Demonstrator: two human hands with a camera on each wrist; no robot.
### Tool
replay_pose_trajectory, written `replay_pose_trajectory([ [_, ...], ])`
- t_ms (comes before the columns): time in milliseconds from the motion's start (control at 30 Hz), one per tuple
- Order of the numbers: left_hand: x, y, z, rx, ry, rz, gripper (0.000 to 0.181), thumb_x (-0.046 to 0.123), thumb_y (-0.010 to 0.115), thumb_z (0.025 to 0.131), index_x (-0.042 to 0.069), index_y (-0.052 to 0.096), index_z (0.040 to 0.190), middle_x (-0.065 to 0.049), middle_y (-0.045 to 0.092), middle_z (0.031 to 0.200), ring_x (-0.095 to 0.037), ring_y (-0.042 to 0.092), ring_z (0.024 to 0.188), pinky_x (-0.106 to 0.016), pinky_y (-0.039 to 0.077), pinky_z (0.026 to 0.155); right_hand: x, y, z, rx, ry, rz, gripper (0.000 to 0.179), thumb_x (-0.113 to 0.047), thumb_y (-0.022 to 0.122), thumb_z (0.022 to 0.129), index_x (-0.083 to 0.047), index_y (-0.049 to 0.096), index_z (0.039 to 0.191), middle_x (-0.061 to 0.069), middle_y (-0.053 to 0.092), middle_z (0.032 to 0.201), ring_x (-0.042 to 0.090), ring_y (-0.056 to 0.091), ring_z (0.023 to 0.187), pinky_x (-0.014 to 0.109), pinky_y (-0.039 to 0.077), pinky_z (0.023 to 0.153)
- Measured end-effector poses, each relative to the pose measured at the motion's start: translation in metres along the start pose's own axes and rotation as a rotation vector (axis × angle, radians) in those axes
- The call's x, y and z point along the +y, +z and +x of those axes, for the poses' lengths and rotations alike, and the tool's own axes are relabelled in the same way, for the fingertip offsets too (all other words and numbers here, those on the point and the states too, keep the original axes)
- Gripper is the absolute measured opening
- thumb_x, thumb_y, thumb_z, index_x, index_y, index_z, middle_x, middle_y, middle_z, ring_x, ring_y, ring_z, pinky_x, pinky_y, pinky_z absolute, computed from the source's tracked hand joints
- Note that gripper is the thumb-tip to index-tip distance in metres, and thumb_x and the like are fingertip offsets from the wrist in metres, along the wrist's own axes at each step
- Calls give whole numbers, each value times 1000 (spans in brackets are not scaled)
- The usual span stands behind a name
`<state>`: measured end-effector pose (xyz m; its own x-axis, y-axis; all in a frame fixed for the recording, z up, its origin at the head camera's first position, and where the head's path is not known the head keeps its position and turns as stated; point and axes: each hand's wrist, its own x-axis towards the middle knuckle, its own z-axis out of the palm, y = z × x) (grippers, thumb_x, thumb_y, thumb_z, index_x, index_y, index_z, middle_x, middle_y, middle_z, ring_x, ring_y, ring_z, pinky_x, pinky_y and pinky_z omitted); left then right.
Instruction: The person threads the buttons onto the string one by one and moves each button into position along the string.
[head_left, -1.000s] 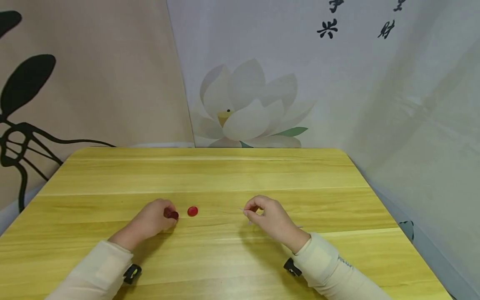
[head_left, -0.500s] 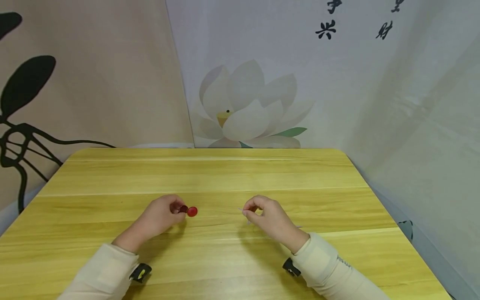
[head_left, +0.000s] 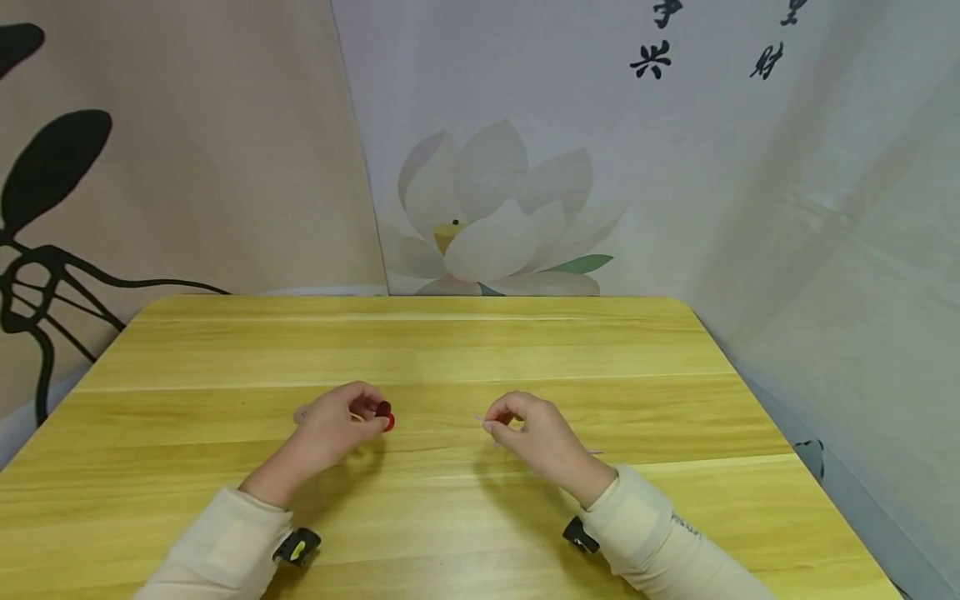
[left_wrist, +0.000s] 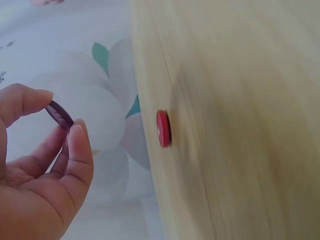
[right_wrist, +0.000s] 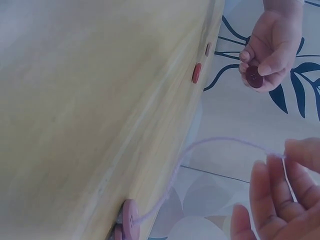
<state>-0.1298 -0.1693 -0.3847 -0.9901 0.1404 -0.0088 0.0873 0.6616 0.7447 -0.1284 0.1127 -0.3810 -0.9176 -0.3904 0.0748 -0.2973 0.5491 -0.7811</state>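
My left hand (head_left: 333, 427) pinches a dark maroon button (left_wrist: 60, 115) between thumb and fingers, raised above the table. Its holes show in the right wrist view. Just beyond and below it, a bright red button (left_wrist: 163, 128) lies on the wood, partly covered by the maroon one in the head view. With thumb and fingertips my right hand (head_left: 536, 433) pinches the end of a thin lilac cord (right_wrist: 220, 139). That cord curves down into a pink button (right_wrist: 131, 220) on the table, and another button (right_wrist: 118, 232) shows beside it, cut off by the frame.
A small pinkish button (head_left: 301, 413) lies behind the left hand. Both hands are over the middle of a yellow wooden table (head_left: 450, 517). A printed cloth backdrop (head_left: 675, 183) hangs behind its far edge.
My left hand has moved right with the maroon button, which now partly covers the bright red one. The pinkish button has come into view behind it. My right hand stays nearly still.
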Motion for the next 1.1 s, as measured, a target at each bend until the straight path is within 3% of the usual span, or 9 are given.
replay_pose_trajectory([
  [67, 2, 2, 0, -3, 7, -43, 22, 13, 70, 84, 4, 64, 103, -4, 65, 88, -21, 60, 85, -56, 20, 91, 0, 0, 0, -1, 1, 0, 4, -15, 65, 93, -11, 66, 93, -4, 61, 88, 12, 50, 65, 23, 42, 55],
  [133, 3, 5, 0, -15, 13, -92, 24, 11, 70, 84, 1, 63, 105, -6, 65, 90, -21, 59, 86, -47, 33, 91, 0, 1, 0, -2, 3, 0, 4, -14, 65, 93, -11, 66, 93, -4, 61, 88, 12, 49, 63, 23, 41, 54],
  [233, 6, 10, 0, -39, 17, -151, 25, 8, 69, 84, -1, 61, 106, -8, 64, 91, -21, 58, 86, -33, 48, 73, 0, 1, 0, -3, 5, -2, 4, -14, 65, 93, -11, 66, 93, -4, 61, 87, 11, 46, 60, 23, 40, 52],
  [700, 14, 31, -1, -87, 72, -254, 23, 7, 70, 84, 0, 61, 104, -7, 62, 92, -18, 57, 84, -32, 48, 72, 1, 2, -2, -18, 9, 5, 4, -15, 64, 94, -12, 66, 93, -5, 61, 88, 13, 47, 62, 24, 39, 53],
  [900, 19, 41, 0, -72, 86, -262, 20, 6, 70, 85, 2, 63, 102, -6, 63, 92, -17, 58, 87, -32, 50, 76, 2, 4, -2, -25, -3, 2, 4, -16, 64, 94, -13, 67, 94, -5, 62, 89, 19, 54, 80, 27, 44, 64],
  [1100, 24, 47, -1, -64, 104, -302, 19, 6, 70, 85, 1, 63, 103, -6, 64, 94, -17, 59, 88, -29, 51, 76, 1, 5, -4, -26, -8, -5, 4, -16, 64, 94, -14, 66, 92, -5, 61, 89, 14, 49, 67, 25, 42, 57],
])
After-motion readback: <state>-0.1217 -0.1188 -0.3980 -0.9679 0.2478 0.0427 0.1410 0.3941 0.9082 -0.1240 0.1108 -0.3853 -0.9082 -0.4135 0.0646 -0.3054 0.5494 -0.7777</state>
